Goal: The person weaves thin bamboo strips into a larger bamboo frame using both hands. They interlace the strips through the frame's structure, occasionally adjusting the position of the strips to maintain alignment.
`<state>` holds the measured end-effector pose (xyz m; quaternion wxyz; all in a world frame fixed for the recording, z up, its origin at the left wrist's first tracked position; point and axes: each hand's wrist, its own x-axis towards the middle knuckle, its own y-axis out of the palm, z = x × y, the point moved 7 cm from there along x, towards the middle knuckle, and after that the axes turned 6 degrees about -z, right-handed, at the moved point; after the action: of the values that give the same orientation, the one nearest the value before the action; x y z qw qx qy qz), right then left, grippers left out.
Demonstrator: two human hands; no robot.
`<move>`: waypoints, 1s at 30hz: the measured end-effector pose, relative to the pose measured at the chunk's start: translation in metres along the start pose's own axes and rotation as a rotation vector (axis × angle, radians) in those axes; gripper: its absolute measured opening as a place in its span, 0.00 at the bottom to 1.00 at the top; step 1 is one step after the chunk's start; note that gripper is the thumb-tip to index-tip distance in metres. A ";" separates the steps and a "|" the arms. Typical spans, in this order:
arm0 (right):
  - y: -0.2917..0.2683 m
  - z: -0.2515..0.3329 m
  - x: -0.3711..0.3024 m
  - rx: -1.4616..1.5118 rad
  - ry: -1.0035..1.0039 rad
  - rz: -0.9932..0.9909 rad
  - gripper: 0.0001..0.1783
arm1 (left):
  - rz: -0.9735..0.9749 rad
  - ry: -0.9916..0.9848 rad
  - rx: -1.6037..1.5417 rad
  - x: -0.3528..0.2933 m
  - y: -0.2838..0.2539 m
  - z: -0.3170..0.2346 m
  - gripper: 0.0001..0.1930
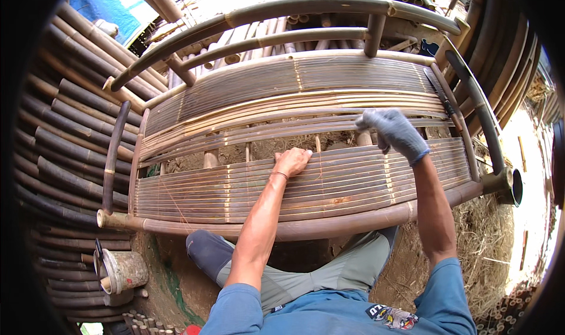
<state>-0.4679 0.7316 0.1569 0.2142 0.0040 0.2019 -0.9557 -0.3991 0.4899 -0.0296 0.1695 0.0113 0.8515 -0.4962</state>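
A bamboo bench (329, 229) with a slatted seat lies across in front of me. My bare left hand (292, 161) is closed over the far edge of the near slats (347, 176), with its fingertips partly hidden. Above the gap in the seat, my right hand (391, 133) is raised in a grey glove, its fingers curled. Whether anything is inside them does not show. Beyond the gap run several loose-looking bamboo strips (253, 125), some bowed apart. Thin reddish strands cross the near slats at the left.
A long dark knife (450, 106) lies on the seat's right end. The bench's backrest rail (282, 6) rises at the far side. Bamboo poles (76, 143) are stacked at left. A dirty white bucket (126, 270) stands at lower left. Straw (477, 246) covers ground at right.
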 end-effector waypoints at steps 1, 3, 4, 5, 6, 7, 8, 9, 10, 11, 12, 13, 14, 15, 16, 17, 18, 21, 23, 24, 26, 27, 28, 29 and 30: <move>0.001 -0.033 0.011 -0.616 -0.143 0.056 0.31 | 0.027 0.015 -0.072 0.001 -0.002 0.001 0.26; 0.034 -0.096 -0.006 -1.005 -0.123 0.287 0.31 | 0.091 0.055 -0.090 0.000 -0.007 -0.002 0.26; 0.057 -0.103 -0.031 -0.994 -0.176 0.350 0.26 | 0.059 0.051 -0.084 -0.001 -0.009 0.002 0.26; 0.081 -0.095 -0.054 -0.952 -0.265 0.427 0.21 | 0.038 0.037 -0.078 -0.008 -0.006 0.010 0.26; 0.101 -0.090 -0.072 -0.779 -0.266 0.484 0.16 | 0.007 0.042 -0.081 -0.012 -0.006 0.013 0.25; 0.117 -0.068 -0.088 -0.701 -0.446 0.434 0.14 | -0.003 0.047 -0.083 -0.010 -0.010 0.009 0.24; 0.130 -0.056 -0.094 -0.527 -0.465 0.404 0.10 | 0.005 0.064 -0.088 -0.010 -0.009 -0.003 0.24; 0.149 -0.040 -0.098 -0.492 -0.583 0.337 0.07 | 0.004 0.072 -0.083 -0.011 -0.010 -0.009 0.23; 0.157 -0.031 -0.098 -0.426 -0.704 0.219 0.05 | -0.028 0.101 -0.068 -0.010 -0.007 -0.012 0.23; 0.160 -0.025 -0.101 -0.353 -0.825 0.101 0.05 | -0.062 0.124 -0.050 -0.008 -0.006 -0.012 0.23; 0.153 -0.038 -0.105 -0.383 -0.780 0.133 0.05 | -0.063 0.112 -0.049 -0.011 -0.008 -0.007 0.23; 0.131 -0.060 -0.111 -0.413 -0.734 0.164 0.05 | -0.064 0.101 -0.048 -0.014 -0.010 -0.001 0.23; 0.117 -0.078 -0.122 -0.440 -0.675 0.206 0.05 | -0.056 0.090 -0.065 -0.021 -0.008 0.006 0.23; 0.105 -0.090 -0.117 -0.466 -0.577 0.275 0.05 | -0.072 0.096 -0.079 -0.017 -0.014 0.004 0.23; 0.095 -0.101 -0.113 -0.490 -0.478 0.343 0.05 | -0.014 0.064 -0.076 -0.020 -0.011 0.005 0.22; 0.089 -0.110 -0.113 -0.511 -0.368 0.395 0.05 | -0.050 0.088 -0.065 -0.019 -0.011 0.000 0.22; 0.088 -0.112 -0.116 -0.485 -0.415 0.347 0.05 | -0.085 0.112 -0.053 -0.018 -0.011 -0.004 0.21; 0.082 -0.126 -0.124 -0.408 -0.484 0.185 0.07 | -0.150 0.105 -0.036 -0.015 -0.010 -0.005 0.19; 0.074 -0.126 -0.132 -0.321 -0.430 0.058 0.10 | -0.248 0.115 -0.063 -0.015 -0.011 -0.003 0.19; 0.082 -0.125 -0.141 0.211 0.410 0.059 0.14 | -0.237 0.086 -0.024 -0.019 -0.009 0.014 0.19; 0.064 -0.128 -0.167 0.359 0.334 -0.211 0.16 | -0.271 0.126 0.006 -0.020 -0.008 0.002 0.18; 0.054 -0.136 -0.184 0.429 0.287 -0.340 0.17 | -0.293 0.141 0.019 -0.020 -0.008 -0.002 0.18; 0.045 -0.152 -0.202 0.621 0.204 -0.385 0.17 | -0.324 0.159 0.038 -0.023 -0.009 -0.002 0.18; 0.031 -0.177 -0.225 0.799 0.145 -0.406 0.15 | -0.351 0.185 0.052 -0.025 -0.011 -0.007 0.19; 0.018 -0.209 -0.254 1.077 0.273 -0.489 0.19 | -0.374 0.204 0.073 -0.029 -0.012 -0.005 0.19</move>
<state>-0.2463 0.9013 -0.0175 -0.0717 0.1877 -0.2896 -0.9358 -0.3758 0.4927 -0.0087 -0.0131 -0.0904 0.8330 -0.5457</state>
